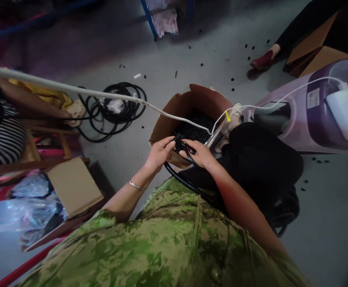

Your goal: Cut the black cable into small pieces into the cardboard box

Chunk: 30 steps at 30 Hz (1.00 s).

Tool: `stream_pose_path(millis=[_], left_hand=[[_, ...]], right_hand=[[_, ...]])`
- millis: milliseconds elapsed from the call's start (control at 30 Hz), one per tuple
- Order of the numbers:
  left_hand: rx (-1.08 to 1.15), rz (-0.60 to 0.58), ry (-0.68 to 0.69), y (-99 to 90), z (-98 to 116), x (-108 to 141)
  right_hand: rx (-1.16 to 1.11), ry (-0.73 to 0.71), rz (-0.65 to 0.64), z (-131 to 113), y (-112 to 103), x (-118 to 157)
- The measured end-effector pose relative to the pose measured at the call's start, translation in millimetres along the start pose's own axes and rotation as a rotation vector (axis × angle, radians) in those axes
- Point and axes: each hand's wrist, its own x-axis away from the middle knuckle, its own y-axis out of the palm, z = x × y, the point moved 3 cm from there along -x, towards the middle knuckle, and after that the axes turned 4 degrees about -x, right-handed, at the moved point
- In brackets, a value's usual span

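Note:
Over the near edge of an open cardboard box (169, 109), both hands meet at a small cluster of black parts (179, 144). My left hand (162, 150) pinches that cluster between thumb and fingertips. My right hand (198, 153) is closed around a black corrugated tube (181, 179), which loops down across my lap. Small dark pieces (196, 125) lie in the box. What exactly the fingertips hold is too small and dark to make out.
A white cable (108, 95) crosses above the box. Coiled black hose (116, 107) lies left on the floor, near a seated person's foot. A purple and white machine (299, 103) stands right. Another person's red shoe (263, 61) is at upper right.

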Motion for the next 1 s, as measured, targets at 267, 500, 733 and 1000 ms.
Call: stream_pose_path(millis=[267, 500, 733, 1000], left_hand=[[0.017, -0.008, 0.001, -3.7, 0.3, -5.0], [-0.043, 0.014, 0.004, -5.8, -1.7, -10.3], [-0.085, 0.016, -0.018, -4.8, -7.0, -15.8], [-0.405, -0.1, 0.104, -4.6, -13.1, -22.6]], right_hand=[[0.111, -0.027, 0.017, -9.6, -0.5, 6.2], [0.235, 0.056, 0.007, -11.8, 1.0, 8.8], [0.286, 0.09, 0.012, -7.4, 4.0, 5.0], [0.343, 0.177, -0.013, -2.7, 2.5, 0.7]])
